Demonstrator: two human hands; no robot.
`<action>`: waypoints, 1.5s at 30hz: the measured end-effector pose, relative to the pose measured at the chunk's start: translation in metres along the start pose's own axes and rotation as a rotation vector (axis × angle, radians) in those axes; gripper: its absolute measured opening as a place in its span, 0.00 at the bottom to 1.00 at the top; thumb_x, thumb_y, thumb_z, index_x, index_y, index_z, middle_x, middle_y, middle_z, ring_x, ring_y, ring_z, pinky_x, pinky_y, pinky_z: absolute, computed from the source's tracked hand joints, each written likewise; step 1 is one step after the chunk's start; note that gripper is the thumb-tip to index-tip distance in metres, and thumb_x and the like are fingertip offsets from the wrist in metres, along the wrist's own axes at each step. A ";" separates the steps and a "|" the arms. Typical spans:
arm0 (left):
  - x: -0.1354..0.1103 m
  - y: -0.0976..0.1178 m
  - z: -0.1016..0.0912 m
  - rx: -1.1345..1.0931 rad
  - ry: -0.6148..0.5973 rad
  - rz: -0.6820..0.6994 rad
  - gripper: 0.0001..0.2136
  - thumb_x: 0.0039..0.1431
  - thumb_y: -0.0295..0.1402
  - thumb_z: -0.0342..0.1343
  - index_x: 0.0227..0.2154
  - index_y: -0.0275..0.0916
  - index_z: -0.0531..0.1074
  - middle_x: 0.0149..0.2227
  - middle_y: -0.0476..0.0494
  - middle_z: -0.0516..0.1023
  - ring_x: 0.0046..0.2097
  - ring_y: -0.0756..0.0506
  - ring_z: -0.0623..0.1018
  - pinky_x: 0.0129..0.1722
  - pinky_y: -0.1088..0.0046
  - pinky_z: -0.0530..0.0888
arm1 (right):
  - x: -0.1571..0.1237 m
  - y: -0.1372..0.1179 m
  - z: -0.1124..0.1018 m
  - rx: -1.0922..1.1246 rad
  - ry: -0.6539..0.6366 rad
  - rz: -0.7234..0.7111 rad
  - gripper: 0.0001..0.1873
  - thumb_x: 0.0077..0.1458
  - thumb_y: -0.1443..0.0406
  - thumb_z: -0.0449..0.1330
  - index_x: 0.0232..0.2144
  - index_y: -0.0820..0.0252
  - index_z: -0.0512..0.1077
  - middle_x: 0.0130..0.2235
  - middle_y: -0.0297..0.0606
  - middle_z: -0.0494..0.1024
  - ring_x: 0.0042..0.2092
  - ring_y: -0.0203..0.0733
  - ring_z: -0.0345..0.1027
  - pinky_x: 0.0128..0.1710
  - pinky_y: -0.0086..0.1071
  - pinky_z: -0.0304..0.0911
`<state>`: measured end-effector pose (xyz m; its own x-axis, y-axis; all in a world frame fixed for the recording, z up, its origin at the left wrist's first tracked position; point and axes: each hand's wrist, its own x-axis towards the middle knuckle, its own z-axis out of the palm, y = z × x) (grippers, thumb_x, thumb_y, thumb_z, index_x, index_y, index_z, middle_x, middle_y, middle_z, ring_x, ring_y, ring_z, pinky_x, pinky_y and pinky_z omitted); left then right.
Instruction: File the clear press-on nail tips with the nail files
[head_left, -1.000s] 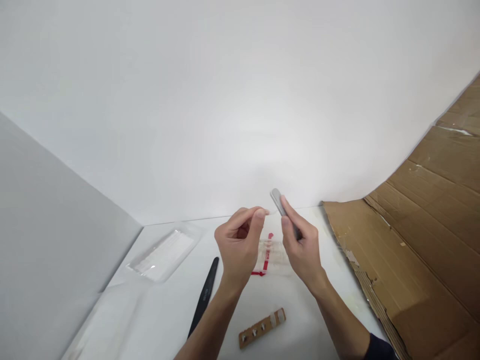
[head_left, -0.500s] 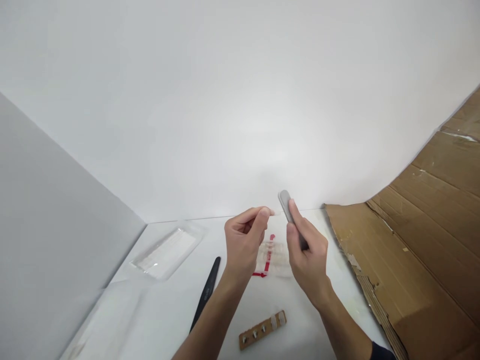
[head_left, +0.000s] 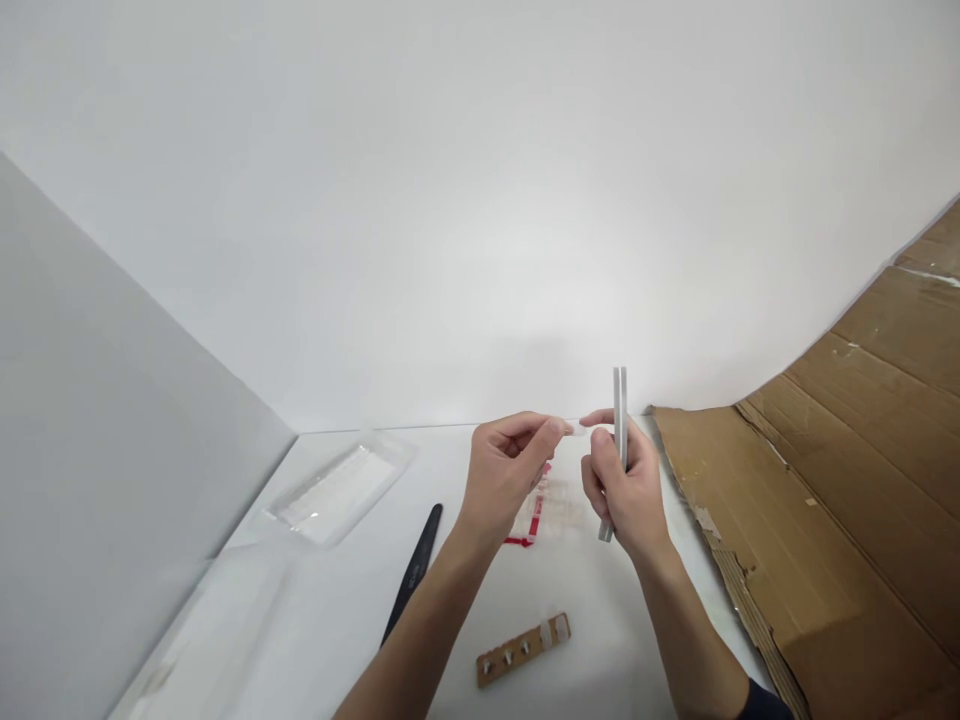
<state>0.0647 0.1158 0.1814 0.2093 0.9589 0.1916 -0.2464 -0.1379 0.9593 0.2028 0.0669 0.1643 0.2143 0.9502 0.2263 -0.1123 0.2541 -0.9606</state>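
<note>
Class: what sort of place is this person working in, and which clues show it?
Probably a makeshift craft booth: white table, plain white backdrop, cardboard sheet at the right. The right hand holds a grey file; the left hand pinches a small clear piece.

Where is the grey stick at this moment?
In the head view the grey stick stands nearly upright in the right hand, right of centre, beside the left hand, above a red-marked bag.

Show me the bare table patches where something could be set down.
Bare table lies between the clear tray and the left hand, and between the black tool and the plastic sheet. Crowded: the red-marked bag under that hand, pinching a clear bit, and the right hand, gripping a grey stick; also the brown strip.
</note>
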 end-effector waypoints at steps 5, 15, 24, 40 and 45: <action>0.000 0.004 0.000 0.020 -0.057 0.003 0.15 0.57 0.45 0.70 0.25 0.38 0.82 0.14 0.57 0.54 0.18 0.56 0.52 0.17 0.75 0.48 | 0.004 -0.007 -0.007 0.176 -0.096 0.115 0.18 0.67 0.50 0.64 0.35 0.57 0.70 0.17 0.16 0.53 0.14 0.24 0.44 0.13 0.21 0.39; 0.003 -0.004 -0.003 -0.054 -0.158 -0.049 0.23 0.59 0.56 0.67 0.31 0.37 0.82 0.16 0.58 0.56 0.18 0.56 0.54 0.17 0.76 0.52 | 0.006 -0.012 -0.005 0.364 -0.068 0.270 0.20 0.59 0.52 0.72 0.31 0.57 0.69 0.17 0.16 0.54 0.14 0.23 0.41 0.10 0.17 0.39; 0.001 -0.014 0.008 0.032 -0.062 0.106 0.10 0.61 0.41 0.68 0.33 0.39 0.82 0.31 0.46 0.80 0.20 0.57 0.60 0.16 0.77 0.56 | 0.004 -0.008 0.007 0.431 0.014 0.300 0.27 0.55 0.47 0.74 0.30 0.55 0.63 0.18 0.16 0.55 0.15 0.23 0.40 0.11 0.18 0.40; -0.004 0.002 0.001 0.074 -0.028 0.196 0.08 0.60 0.35 0.67 0.29 0.38 0.80 0.25 0.49 0.74 0.22 0.55 0.60 0.18 0.76 0.57 | -0.008 0.011 -0.004 -0.332 -0.054 -0.270 0.17 0.76 0.60 0.52 0.63 0.43 0.63 0.30 0.26 0.66 0.25 0.35 0.52 0.27 0.33 0.54; -0.004 0.003 0.000 0.078 -0.026 0.187 0.10 0.60 0.38 0.68 0.29 0.37 0.81 0.24 0.49 0.73 0.22 0.54 0.61 0.18 0.75 0.57 | -0.008 0.013 -0.004 -0.318 -0.132 -0.270 0.16 0.76 0.60 0.51 0.63 0.42 0.65 0.27 0.25 0.63 0.24 0.36 0.51 0.26 0.32 0.52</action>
<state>0.0629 0.1120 0.1839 0.1917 0.9082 0.3721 -0.2099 -0.3324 0.9195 0.2032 0.0620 0.1497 0.0670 0.8773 0.4753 0.2401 0.4482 -0.8611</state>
